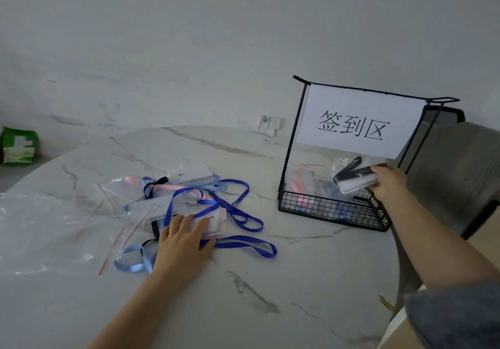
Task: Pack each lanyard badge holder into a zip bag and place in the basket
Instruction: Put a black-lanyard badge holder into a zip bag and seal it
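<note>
My right hand (387, 183) grips a zip bag (353, 175) holding a badge holder with a black lanyard, held over the black wire basket (332, 210). Inside the basket lie several packed bags with pink and blue lanyards. My left hand (184, 243) rests on a white badge holder (213, 223) in a heap of badge holders with dark blue (238, 213), light blue and pink lanyards. Empty clear zip bags (54, 229) with red seal lines lie at the left of the heap.
The marble table's (270, 294) curved edge runs along the left and right. A white paper sign (357, 124) hangs on the basket's tall frame. A grey chair (454, 175) stands behind the basket. A green package (19, 145) lies on the floor at far left.
</note>
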{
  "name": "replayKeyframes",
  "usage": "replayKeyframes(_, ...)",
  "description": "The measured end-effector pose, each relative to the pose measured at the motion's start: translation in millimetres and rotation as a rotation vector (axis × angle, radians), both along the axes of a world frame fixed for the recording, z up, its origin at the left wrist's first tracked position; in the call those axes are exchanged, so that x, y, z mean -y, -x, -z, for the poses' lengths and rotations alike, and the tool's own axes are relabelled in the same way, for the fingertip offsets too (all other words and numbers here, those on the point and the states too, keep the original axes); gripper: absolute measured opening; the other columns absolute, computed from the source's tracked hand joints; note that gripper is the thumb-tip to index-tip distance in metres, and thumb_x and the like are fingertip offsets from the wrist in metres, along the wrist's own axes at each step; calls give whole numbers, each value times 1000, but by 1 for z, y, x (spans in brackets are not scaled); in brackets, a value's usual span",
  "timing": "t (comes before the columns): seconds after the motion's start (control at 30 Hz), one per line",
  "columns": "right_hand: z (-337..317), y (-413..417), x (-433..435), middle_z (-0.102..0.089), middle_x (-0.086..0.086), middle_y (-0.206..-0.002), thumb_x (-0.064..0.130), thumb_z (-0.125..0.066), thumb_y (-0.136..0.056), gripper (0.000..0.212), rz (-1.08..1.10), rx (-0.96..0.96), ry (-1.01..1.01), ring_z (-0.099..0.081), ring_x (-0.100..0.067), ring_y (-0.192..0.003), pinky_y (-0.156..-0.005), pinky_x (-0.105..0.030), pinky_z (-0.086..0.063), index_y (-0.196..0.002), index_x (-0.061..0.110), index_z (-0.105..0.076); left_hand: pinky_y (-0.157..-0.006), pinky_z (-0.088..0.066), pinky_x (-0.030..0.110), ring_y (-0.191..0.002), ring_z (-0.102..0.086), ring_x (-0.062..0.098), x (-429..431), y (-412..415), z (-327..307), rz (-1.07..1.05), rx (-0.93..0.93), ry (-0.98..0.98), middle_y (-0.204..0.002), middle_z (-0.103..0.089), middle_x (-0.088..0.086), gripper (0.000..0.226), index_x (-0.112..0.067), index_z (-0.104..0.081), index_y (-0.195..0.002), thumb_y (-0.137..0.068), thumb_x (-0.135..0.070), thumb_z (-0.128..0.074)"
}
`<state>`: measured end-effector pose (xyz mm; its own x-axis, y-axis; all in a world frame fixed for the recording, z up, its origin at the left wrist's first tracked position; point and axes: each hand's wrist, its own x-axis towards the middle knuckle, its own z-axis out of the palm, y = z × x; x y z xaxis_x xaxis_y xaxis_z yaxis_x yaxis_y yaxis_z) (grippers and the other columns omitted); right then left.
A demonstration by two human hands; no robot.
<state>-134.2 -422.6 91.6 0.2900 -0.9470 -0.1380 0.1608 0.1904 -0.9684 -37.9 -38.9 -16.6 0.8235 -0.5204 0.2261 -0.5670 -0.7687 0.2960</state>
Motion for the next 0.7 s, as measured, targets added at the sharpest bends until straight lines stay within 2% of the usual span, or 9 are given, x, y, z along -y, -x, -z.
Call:
replayKeyframes(0.13,0,-12,7,-55,-17,-122,-1,-58,-85,41,-139,-277,233,-55,-30,-106,-95,-43,-46,-124,6,-51,-109,-21,37,-135,-26,24,0,-3,2,5,21,10,-144,-35,1,54,-25,-39,-137,-90,-51,-35)
replayKeyframes(0.2,-3,-15,8,-57,-17,-107,1,-59,-84,26,-221,-430,344,-54,-27,-90,-83,-37,-47,-110,1,-56,-109,-22,38,-134,-28,25,0,-2,1,14,8,12,-143,-36,2,58,-24,-41,-136,-87,-54,-32)
replayKeyframes(0.27,-10,-16,7,-50,-13,-92,4,-57,-84,3,-272,-558,412,-47,-21,-73,-64,-31,-40,-85,3,-55,-111,-18,35,-137,-23,22,1,-2,1,6,-13,-35,-146,-29,0,58,-26,-33,-140,-88,-55,-31)
replayKeyframes(0.3,-11,-18,8,-48,-12,-92,5,-55,-83,3,-292,-599,432,-43,-19,-69,-60,-29,-36,-83,3,-54,-111,-18,34,-137,-22,21,2,-3,1,7,-9,-41,-147,-28,-1,61,-27,-31,-140,-87,-56,-29)
replayKeyframes(0.43,-4,-29,8,-44,-11,-104,-2,-48,-83,24,-436,-678,469,-43,-21,-84,-63,-26,-46,-105,8,-46,-113,-14,32,-139,-16,18,4,-5,1,5,-14,-76,-150,-19,-3,57,-29,-21,-143,-93,-53,-35)
replayKeyframes(0.5,6,-34,5,-43,-11,-104,-3,-47,-83,25,-480,-716,441,-41,-24,-93,-68,-28,-38,-106,7,-45,-113,-14,32,-140,-14,18,4,-5,1,-3,-2,-114,-151,-17,-3,59,-30,-17,-144,-93,-56,-31)
replayKeyframes(0.57,17,-38,4,-45,-12,-99,-4,-47,-81,21,-474,-692,418,-41,-25,-93,-73,-30,-36,-101,3,-47,-113,-15,33,-140,-16,19,4,-6,3,5,-4,-101,-151,-19,-2,63,-29,-20,-144,-90,-60,-28)
replayKeyframes(0.63,27,-41,4,-43,-11,-85,-7,-45,-77,12,-447,-633,388,-41,-23,-80,-69,-30,-34,-86,1,-47,-112,-17,34,-139,-19,20,4,-4,2,7,-10,-102,-151,-22,0,71,-28,-24,-144,-84,-66,-19)
replayKeyframes(0.7,35,-45,4,-41,-9,-78,-9,-45,-76,10,-435,-591,375,-41,-22,-73,-64,-32,-36,-77,0,-46,-111,-20,36,-137,-25,23,4,-3,2,2,-5,-81,-149,-29,3,89,-26,-31,-142,-69,-69,-5)
